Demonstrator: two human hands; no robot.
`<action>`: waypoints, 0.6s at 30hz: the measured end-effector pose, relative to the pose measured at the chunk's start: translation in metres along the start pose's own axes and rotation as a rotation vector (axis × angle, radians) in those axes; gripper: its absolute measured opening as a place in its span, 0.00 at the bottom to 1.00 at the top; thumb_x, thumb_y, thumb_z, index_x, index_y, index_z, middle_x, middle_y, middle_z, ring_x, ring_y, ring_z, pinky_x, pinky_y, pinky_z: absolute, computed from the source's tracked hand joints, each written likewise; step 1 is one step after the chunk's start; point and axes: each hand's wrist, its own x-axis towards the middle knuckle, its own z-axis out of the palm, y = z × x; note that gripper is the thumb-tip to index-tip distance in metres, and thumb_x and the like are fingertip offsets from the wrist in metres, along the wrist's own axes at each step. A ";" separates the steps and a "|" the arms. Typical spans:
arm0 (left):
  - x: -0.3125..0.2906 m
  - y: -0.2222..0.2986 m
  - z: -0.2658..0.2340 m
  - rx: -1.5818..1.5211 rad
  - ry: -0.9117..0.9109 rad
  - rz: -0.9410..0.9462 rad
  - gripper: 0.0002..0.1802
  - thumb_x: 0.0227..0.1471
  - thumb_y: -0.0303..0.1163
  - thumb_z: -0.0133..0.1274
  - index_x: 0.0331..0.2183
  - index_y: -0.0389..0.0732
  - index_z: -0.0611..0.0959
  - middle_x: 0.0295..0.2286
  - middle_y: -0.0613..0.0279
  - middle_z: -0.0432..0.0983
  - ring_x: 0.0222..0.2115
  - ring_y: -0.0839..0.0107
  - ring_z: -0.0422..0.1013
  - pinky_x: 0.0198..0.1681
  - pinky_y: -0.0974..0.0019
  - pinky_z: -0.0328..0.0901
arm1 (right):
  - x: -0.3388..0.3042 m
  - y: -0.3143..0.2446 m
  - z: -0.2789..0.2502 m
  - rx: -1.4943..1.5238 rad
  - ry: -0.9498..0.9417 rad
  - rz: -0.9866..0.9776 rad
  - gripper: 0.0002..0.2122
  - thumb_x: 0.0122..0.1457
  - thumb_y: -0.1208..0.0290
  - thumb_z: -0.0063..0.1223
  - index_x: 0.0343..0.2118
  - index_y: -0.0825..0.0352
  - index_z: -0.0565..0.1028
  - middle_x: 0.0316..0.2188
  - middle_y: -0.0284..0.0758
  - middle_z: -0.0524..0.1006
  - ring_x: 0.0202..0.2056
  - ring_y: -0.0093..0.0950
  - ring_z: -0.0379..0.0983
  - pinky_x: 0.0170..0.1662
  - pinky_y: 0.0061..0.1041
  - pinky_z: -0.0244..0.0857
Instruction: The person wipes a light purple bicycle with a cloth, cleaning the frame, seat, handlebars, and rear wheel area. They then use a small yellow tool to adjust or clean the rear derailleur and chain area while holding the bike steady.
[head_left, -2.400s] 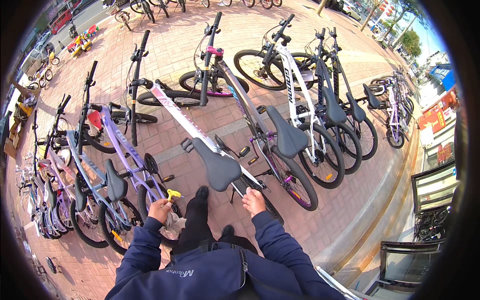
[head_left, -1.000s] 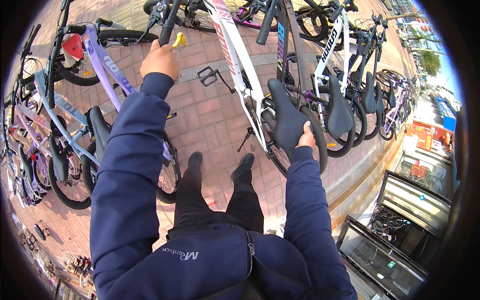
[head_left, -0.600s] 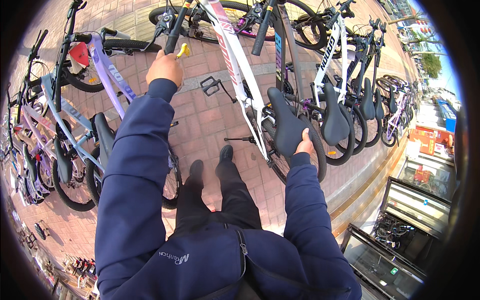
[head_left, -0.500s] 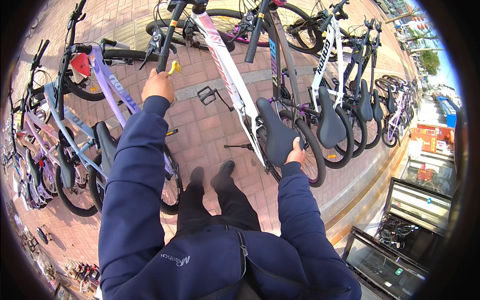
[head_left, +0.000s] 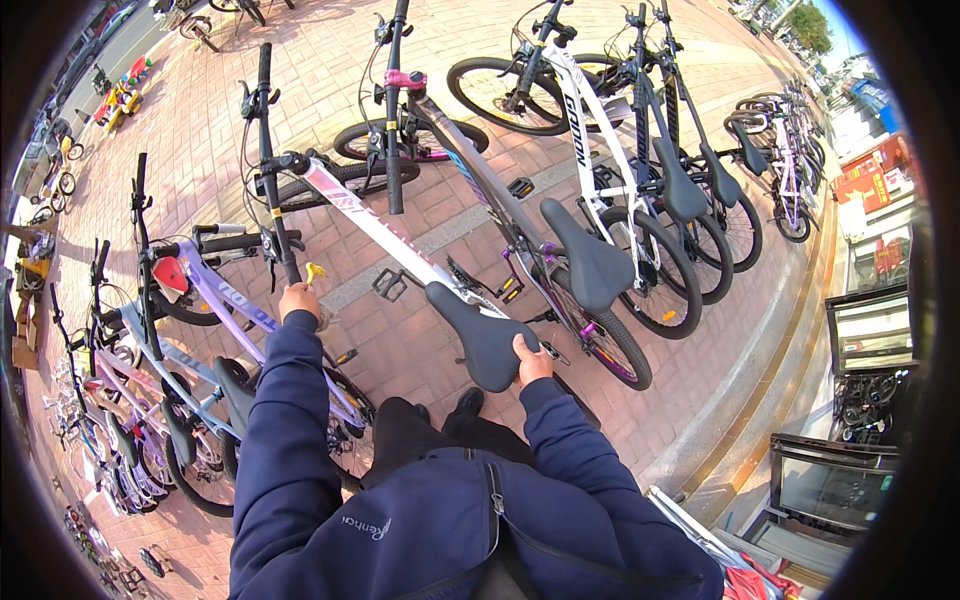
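Observation:
A white bicycle (head_left: 375, 228) with a pink-patterned frame stands in front of me, its front end pointing to the far left. My left hand (head_left: 299, 301) is closed around the near black grip of its handlebar (head_left: 277, 205). A small yellow piece (head_left: 316, 272) shows just beside that hand. On the rear edge of the bike's black saddle (head_left: 482, 335) my right hand (head_left: 531, 358) is clamped, thumb on top and the other fingers mostly hidden beneath. One black pedal (head_left: 390, 284) sticks out on the near side. My arm and body cover much of the rear wheel.
Close on the right stands a dark grey bicycle (head_left: 480, 185), then another white one (head_left: 590, 130) and several more. A lilac bicycle (head_left: 235, 292) and several others line up on the left. Brick paving (head_left: 420, 225) lies underneath; a stone step (head_left: 735, 440) and glass fronts border the right.
The saddle has shifted left and closer to my body, with my right hand still on it. The gap to the lilac bicycle looks narrower. My left hand keeps its hold.

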 end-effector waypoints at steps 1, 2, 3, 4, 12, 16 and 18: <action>-0.004 0.005 -0.001 0.023 0.022 -0.014 0.12 0.55 0.36 0.54 0.37 0.39 0.85 0.40 0.46 0.77 0.39 0.47 0.75 0.45 0.51 0.69 | 0.000 -0.001 -0.001 0.094 -0.079 0.107 0.22 0.53 0.57 0.68 0.37 0.76 0.78 0.35 0.40 0.80 0.34 0.29 0.77 0.42 0.27 0.69; -0.014 0.011 0.000 -0.022 0.231 0.063 0.12 0.55 0.34 0.53 0.36 0.37 0.84 0.39 0.46 0.77 0.38 0.48 0.75 0.45 0.52 0.69 | 0.000 -0.005 -0.005 0.144 -0.145 0.197 0.23 0.54 0.57 0.67 0.38 0.77 0.78 0.35 0.41 0.80 0.35 0.30 0.77 0.42 0.27 0.69; -0.025 0.019 0.001 -0.058 0.407 0.104 0.11 0.56 0.32 0.53 0.36 0.35 0.83 0.38 0.47 0.78 0.37 0.50 0.75 0.45 0.53 0.69 | 0.000 -0.012 -0.009 0.134 -0.174 0.236 0.24 0.55 0.56 0.66 0.39 0.78 0.77 0.35 0.41 0.80 0.36 0.30 0.77 0.43 0.28 0.69; -0.034 0.031 0.004 -0.223 0.511 0.206 0.10 0.56 0.31 0.52 0.36 0.35 0.82 0.37 0.48 0.78 0.37 0.52 0.75 0.44 0.55 0.69 | 0.000 -0.022 -0.014 0.077 -0.158 0.213 0.25 0.55 0.56 0.65 0.40 0.79 0.77 0.35 0.42 0.79 0.37 0.31 0.77 0.44 0.28 0.69; 0.057 0.165 0.010 -0.602 -0.019 0.331 0.12 0.57 0.34 0.54 0.33 0.34 0.82 0.22 0.57 0.76 0.24 0.72 0.70 0.31 0.66 0.64 | 0.082 -0.159 -0.059 -0.411 0.830 -0.187 0.42 0.58 0.38 0.48 0.54 0.82 0.63 0.47 0.59 0.73 0.49 0.54 0.70 0.55 0.41 0.61; 0.095 0.190 0.023 -0.694 -0.475 0.354 0.11 0.56 0.31 0.56 0.31 0.32 0.84 0.23 0.67 0.77 0.25 0.78 0.70 0.31 0.71 0.64 | 0.112 -0.186 -0.055 -0.498 0.891 0.061 0.45 0.56 0.33 0.45 0.47 0.86 0.70 0.46 0.63 0.73 0.50 0.55 0.70 0.55 0.42 0.62; 0.102 0.192 0.029 -0.793 -0.558 0.295 0.11 0.55 0.32 0.56 0.31 0.32 0.85 0.24 0.66 0.78 0.26 0.79 0.70 0.31 0.71 0.64 | 0.113 -0.186 -0.054 -0.529 0.937 0.115 0.46 0.55 0.32 0.45 0.45 0.87 0.72 0.45 0.64 0.74 0.50 0.55 0.71 0.55 0.42 0.63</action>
